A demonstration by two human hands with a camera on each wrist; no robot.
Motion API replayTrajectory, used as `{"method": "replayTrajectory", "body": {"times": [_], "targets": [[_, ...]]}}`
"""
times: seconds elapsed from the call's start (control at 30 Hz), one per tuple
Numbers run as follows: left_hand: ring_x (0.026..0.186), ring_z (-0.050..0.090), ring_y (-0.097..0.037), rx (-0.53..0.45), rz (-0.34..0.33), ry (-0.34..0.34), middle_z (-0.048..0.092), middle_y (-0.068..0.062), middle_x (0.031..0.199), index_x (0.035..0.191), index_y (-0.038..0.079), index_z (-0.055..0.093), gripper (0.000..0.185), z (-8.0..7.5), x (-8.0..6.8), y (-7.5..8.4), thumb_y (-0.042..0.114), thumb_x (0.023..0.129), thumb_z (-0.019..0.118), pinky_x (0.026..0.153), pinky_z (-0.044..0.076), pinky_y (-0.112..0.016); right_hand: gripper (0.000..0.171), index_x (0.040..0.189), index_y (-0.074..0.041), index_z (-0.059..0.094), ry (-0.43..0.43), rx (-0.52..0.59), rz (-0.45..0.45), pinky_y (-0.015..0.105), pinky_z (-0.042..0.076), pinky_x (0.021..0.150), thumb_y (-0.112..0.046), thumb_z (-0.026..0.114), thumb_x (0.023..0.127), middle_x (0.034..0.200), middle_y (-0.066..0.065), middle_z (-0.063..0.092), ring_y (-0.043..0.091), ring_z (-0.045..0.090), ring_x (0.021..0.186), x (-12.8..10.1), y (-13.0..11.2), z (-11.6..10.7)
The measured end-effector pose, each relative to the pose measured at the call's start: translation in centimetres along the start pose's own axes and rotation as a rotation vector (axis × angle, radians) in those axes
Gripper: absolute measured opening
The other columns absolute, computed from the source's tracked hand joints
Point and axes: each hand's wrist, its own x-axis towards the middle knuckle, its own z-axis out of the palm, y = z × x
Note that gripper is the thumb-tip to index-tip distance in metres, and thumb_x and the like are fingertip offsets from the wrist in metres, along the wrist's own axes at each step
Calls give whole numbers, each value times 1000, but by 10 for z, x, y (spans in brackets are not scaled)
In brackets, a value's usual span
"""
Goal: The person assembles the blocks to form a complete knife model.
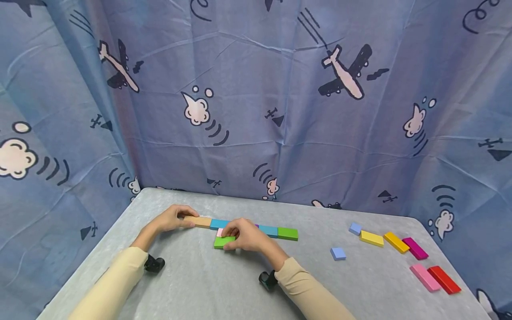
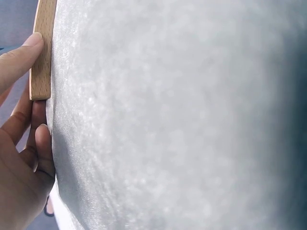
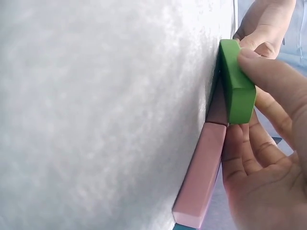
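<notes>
A row of flat blocks lies across the table's far middle: a wooden block (image 1: 198, 221), a teal one (image 1: 219, 223), a blue one (image 1: 268, 230) and a green one (image 1: 288, 233). My left hand (image 1: 176, 218) holds the wooden block (image 2: 42, 48) at its left end, one finger along its side. In front of the row my right hand (image 1: 236, 236) pinches a smaller green block (image 1: 223, 242) that touches the table. In the right wrist view this green block (image 3: 235, 81) is tilted up beside a pink block (image 3: 204, 172) lying flat.
Loose blocks lie at the right: two small light blue squares (image 1: 354, 228) (image 1: 338, 253), yellow (image 1: 371, 238), orange (image 1: 396, 242), magenta (image 1: 415, 248), pink (image 1: 425, 277) and red (image 1: 444, 279). A blue airplane-print curtain (image 1: 280, 111) closes the back and sides of the grey table (image 1: 200, 284).
</notes>
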Motion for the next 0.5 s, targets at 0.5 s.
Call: {"method": "replayTrajectory", "body": {"times": [0.5], "targets": [[84,57,-19,-2,5,8,66,-8,97,104,1,69,26,-1,-1,2,7,79,75,73,45,-31,25,94,-10,70,-11,-5,-10,22,47,70,-11,82,72,86,-5,64,9,58,78,0,0,0]]}}
